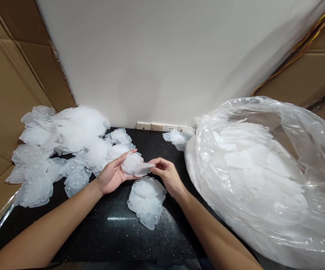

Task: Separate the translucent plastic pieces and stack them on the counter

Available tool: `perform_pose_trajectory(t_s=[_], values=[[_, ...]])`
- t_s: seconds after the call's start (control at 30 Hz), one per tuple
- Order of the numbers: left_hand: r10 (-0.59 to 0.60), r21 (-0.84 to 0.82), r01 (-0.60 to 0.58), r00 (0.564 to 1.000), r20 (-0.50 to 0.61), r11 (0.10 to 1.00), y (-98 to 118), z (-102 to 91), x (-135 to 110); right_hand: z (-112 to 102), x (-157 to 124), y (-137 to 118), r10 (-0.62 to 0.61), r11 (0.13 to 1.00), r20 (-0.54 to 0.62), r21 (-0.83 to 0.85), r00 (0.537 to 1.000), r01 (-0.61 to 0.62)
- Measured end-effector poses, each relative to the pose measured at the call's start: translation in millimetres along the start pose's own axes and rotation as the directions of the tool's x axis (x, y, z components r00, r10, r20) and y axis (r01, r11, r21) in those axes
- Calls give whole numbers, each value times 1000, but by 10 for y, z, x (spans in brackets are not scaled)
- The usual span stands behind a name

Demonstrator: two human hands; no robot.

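Observation:
Several thin, frosted, translucent plastic pieces [132, 164] with wavy edges lie stacked in my left hand [113, 174], palm up, its thumb along their upper side. My right hand [165, 170] pinches the right end of one such piece [147, 165] between thumb and fingertips; that piece is tilted up from the stack. Just below my hands, a small group of the same pieces [148, 198] rests overlapping on the black speckled tabletop [117, 232]. Beyond my left hand, a large heap of them [79, 127] spreads over the table's left side.
A big clear plastic bag [235, 213], its mouth open, holds many similar pieces at the right. A few more pieces [177, 138] lie near the back wall [156, 56] by a row of sockets [158, 126]. Cardboard [10, 75] stands at the left; wires [294, 62] run at upper right.

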State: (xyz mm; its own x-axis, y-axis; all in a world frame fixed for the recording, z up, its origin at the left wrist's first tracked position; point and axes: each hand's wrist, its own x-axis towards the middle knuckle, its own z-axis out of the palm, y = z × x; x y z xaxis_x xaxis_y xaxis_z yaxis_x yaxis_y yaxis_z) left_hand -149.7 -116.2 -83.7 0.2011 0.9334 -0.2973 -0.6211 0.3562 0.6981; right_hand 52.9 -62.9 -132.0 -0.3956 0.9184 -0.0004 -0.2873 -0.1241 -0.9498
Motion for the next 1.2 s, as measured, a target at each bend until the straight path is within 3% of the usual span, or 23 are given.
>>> perform_pose_trajectory(t_s=[0.17,0.37,0.5,0.57,0.67,0.73,0.97,1.2], values=[[7,-18,-6,998,56,1000,-1,-47,12,-8,4,-39,31,996,-8,89,999,-30],[40,-36,-39,999,10,999,47,16,-16,15,-13,-106,83,975,21,206,996,-86],[52,-41,-51,998,17,998,63,-5,-8,-38,-44,-178,56,990,245,114,968,-86],[50,-40,-48,998,44,998,61,-27,-4,-74,-42,-201,-1,1000,306,-26,952,10],[26,-31,-23,994,102,999,45,-35,-13,-93,-18,-197,-110,973,140,-187,984,135],[-11,-9,13,990,140,1000,29,-18,-31,-65,-9,-174,-115,967,37,-224,993,120],[-122,54,113,973,195,992,-17,44,-95,125,-41,-80,-56,982,71,-179,996,68],[-144,80,130,969,201,988,-28,16,-80,104,-51,-119,-39,991,-10,-131,999,37]])
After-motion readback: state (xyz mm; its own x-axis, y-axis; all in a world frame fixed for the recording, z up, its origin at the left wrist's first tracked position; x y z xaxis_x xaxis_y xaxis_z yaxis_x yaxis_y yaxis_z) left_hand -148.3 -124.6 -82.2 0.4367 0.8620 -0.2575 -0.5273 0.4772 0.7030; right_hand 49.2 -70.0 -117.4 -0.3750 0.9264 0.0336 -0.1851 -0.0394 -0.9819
